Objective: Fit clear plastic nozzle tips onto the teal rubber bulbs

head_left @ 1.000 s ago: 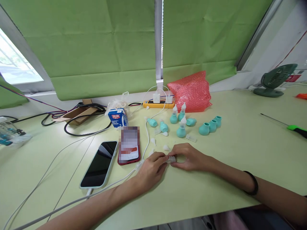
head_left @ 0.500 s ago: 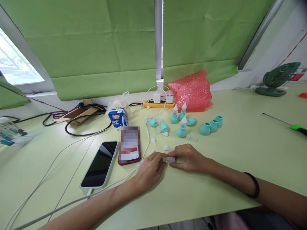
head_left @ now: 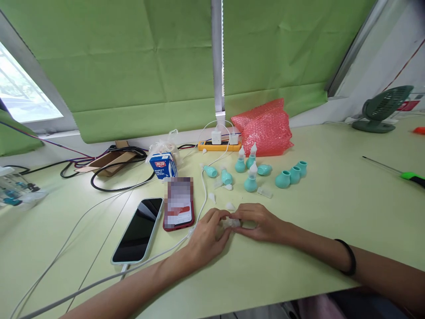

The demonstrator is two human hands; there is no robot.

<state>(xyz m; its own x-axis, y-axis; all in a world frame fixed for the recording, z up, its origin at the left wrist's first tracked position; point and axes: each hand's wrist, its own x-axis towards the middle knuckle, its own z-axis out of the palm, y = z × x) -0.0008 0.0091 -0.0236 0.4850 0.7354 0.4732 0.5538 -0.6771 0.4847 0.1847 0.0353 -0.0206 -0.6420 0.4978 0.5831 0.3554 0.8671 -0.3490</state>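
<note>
Between my two hands is a small clear plastic tube (head_left: 234, 222), held low over the table. My left hand (head_left: 210, 235) pinches its left end, and my right hand (head_left: 260, 223) grips the right end with thumb and fingers. Just beyond my fingertips lies a small white cone-shaped tip (head_left: 230, 206). Farther back stand several teal squeeze bulbs with clear pointed nozzles, one of them this nearest upright bulb (head_left: 251, 182). Open teal bulbs (head_left: 283, 179) sit in a row to the right. Another clear tube (head_left: 264, 192) rests near the upright bulb.
Left of my hands lie a red-cased phone (head_left: 179, 208) and a black-screened phone (head_left: 138, 230), with a white cable (head_left: 203, 199) alongside. Behind are a blue milk carton (head_left: 164, 166), a yellow power strip (head_left: 207, 146) and red bubble wrap (head_left: 262, 128). A screwdriver (head_left: 392, 167) lies far right.
My left hand's fingers have shifted around the tube's left end, with the fingers more arched. Both hands stay on the tube. The view has shifted slightly.
</note>
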